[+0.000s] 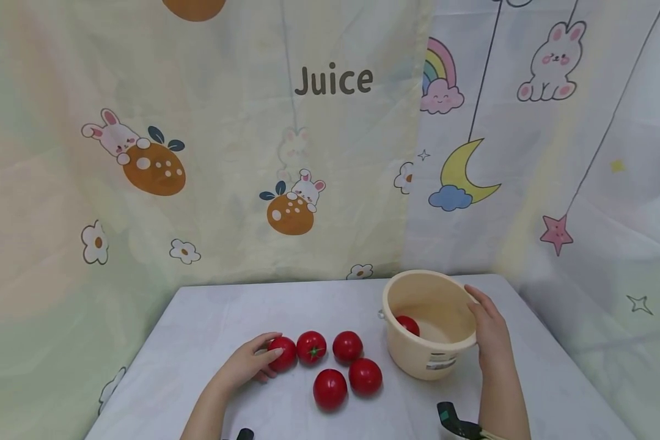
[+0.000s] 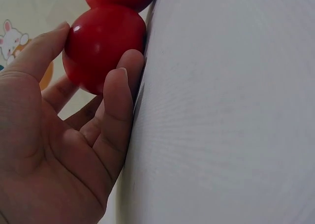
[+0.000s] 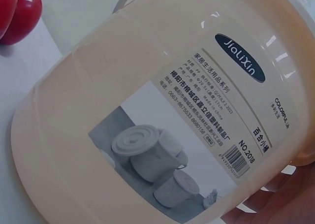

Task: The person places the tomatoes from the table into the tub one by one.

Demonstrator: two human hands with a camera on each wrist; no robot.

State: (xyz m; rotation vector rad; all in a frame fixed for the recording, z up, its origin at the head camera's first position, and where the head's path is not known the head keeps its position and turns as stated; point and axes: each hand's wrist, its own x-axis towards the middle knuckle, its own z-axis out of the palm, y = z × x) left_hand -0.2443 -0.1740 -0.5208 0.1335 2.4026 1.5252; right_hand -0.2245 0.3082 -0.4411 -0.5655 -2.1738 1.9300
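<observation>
Six glossy tomatoes (image 1: 348, 347), round plastic bucket (image 1: 412, 357)

On the curtain (image 1: 225, 140), I read "Juice". On the bucket (image 3: 69, 130), I read a label (image 3: 192, 128): "JiaLiXin", "家居生活用品系列", "Made in china", "百合小桶", "NO.2018". Below "NO.2018": barcode (image 3: 235, 161). Some fine print I cannot resolve.

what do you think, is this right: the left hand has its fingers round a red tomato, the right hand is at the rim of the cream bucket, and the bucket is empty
The bucket is not empty: the head view shows a red tomato inside. The rest stands: left hand round a tomato, right hand at the bucket's rim.
</observation>
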